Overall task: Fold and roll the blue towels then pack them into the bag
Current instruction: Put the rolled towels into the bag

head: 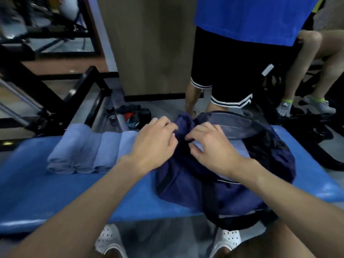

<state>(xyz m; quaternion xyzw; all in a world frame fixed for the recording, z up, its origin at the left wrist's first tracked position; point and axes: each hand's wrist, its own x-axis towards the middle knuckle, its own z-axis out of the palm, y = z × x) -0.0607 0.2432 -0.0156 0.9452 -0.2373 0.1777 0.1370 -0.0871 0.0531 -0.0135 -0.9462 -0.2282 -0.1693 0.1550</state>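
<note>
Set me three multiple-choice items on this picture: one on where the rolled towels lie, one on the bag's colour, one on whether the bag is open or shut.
1. Where do the rolled towels lie?
A. on the bench, left of the bag
B. on the floor
C. on top of the bag

2. What colour is the bag?
A. red
B. white
C. dark navy

3. How is the bag's top?
A. zipped shut
B. open
C. tied with rope

Answers: 1 A, they sit in a row on the blue pad beside the bag. 2 C, its cloth is dark blue. 3 B, the left hand and right hand grip the fabric at its gaping mouth, with light-blue cloth showing inside.
</note>
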